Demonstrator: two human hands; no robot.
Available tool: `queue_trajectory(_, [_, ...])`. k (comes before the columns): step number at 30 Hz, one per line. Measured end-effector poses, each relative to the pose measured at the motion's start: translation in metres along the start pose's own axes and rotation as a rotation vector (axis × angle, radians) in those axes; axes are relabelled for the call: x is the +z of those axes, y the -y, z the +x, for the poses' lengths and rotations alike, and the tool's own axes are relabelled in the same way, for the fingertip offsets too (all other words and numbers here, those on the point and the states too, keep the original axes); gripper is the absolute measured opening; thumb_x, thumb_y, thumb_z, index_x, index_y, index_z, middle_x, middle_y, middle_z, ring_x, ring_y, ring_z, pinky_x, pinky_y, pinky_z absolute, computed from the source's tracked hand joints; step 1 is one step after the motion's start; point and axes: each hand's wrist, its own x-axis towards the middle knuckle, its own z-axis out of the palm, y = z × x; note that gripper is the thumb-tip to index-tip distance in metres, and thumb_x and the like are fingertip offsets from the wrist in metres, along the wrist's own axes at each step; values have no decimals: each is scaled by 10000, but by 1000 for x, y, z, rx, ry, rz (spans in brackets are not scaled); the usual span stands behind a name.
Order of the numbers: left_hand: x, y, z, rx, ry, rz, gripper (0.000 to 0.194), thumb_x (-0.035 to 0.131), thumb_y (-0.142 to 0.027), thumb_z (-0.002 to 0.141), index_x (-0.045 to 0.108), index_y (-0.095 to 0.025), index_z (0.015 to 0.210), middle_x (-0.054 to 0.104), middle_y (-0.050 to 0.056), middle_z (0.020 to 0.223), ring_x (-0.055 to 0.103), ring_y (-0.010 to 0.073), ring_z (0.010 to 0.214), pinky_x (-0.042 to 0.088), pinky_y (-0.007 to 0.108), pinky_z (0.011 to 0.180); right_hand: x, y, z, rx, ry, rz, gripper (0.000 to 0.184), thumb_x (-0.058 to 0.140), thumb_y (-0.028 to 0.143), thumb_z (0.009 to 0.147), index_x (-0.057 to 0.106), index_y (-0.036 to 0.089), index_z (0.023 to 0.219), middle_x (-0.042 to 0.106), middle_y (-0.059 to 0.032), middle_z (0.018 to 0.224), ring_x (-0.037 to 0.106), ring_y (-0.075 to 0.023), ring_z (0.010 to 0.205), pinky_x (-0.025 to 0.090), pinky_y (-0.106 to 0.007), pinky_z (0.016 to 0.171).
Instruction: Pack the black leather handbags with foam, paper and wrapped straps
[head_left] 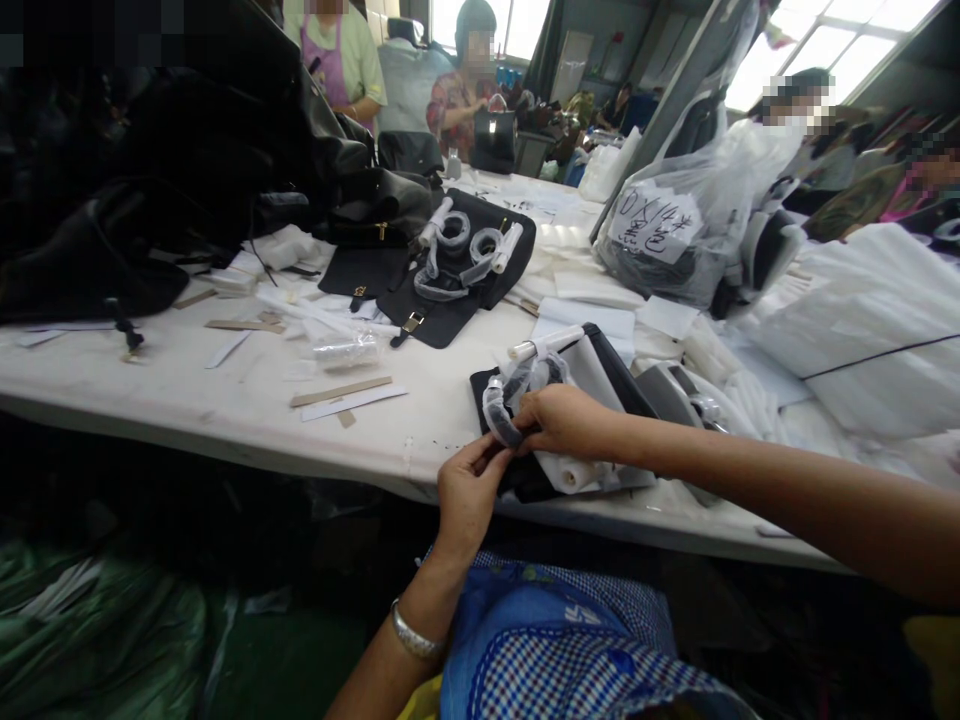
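A black handbag (621, 375) lies at the table's front edge, with white paper on top. Its strap (498, 408) is wrapped in clear film and curves out to the left. My left hand (471, 492) pinches the lower end of this wrapped strap between thumb and fingers. Close beside it, my right hand (564, 420) reaches in from the right, fingers closed on the same strap. What lies right between the fingertips is hidden. White paper rolls (541, 345) sit at the bag's upper and lower sides.
Farther back on the white table (442, 400) lie black bags with wrapped straps (442, 325). Card strips (341, 392) and a clear plastic roll (346, 350) are at left. A labelled plastic sack (664, 235) and white wrapping (862, 330) stand right. Other people work behind.
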Motion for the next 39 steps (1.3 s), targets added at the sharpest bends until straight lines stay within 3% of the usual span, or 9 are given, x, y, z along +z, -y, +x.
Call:
queue_trajectory(4, [-4,3,0,-25,35,-37,265,684,-245,838,735,-173,1088,754,72,1089,701,233,1019,541,349,947,3,-4,0,-60,-24,70,162,729,299,791,802,262,931,731,-19,866,639,-184,798,392,-249,667])
queue_trajectory(9, [-20,-2,5,186,-92,346,282,608,-251,897,700,-223,1162,684,78,1220,677,199,959,568,271,736,6,-6,0,-79,-49,107,166,716,281,795,797,249,937,715,-24,914,639,-184,813,408,-258,695])
queue_trajectory(12, [-23,-7,10,162,-12,440,330,651,-256,873,680,-226,1199,693,74,1195,665,168,842,540,249,678,5,-6,0,-83,-37,127,181,700,291,809,795,267,961,712,-23,927,640,-186,816,414,-263,705])
queue_trajectory(15, [-19,-10,11,106,107,392,238,694,-258,842,727,-191,1068,747,58,998,676,182,844,531,245,703,4,-7,0,-88,-24,127,193,697,301,816,790,283,984,711,-19,937,641,-189,818,417,-264,701])
queue_trajectory(20, [-20,-7,1,143,14,328,104,684,-258,846,734,-188,904,745,50,881,688,196,825,534,261,718,4,-10,2,-75,-13,106,172,708,320,816,791,277,960,717,-18,950,641,-194,843,425,-265,720])
queue_trajectory(25, [-33,-3,-13,365,251,418,185,584,-178,893,754,-246,869,740,54,1034,667,205,1018,505,319,942,2,-7,5,-58,18,52,169,709,337,817,788,269,950,713,-13,938,638,-198,856,412,-269,713])
queue_trajectory(30, [-29,-4,-5,133,-31,241,254,531,-274,939,697,-206,1119,732,79,1061,699,184,825,544,243,623,1,-4,3,-56,6,65,156,698,332,820,790,282,936,711,-3,943,638,-188,842,404,-266,692])
queue_trajectory(35, [-17,-17,10,80,149,320,176,725,-239,808,715,-191,977,749,40,909,686,176,786,525,246,711,3,-6,-1,-72,-23,56,189,683,314,830,783,292,989,717,-7,958,640,-189,832,403,-266,684])
queue_trajectory(39, [-13,-23,14,69,127,381,221,793,-208,738,688,-191,932,748,39,891,691,189,800,524,259,710,4,-3,-3,-54,-42,30,191,677,327,834,783,292,989,728,-9,957,645,-199,833,389,-270,669])
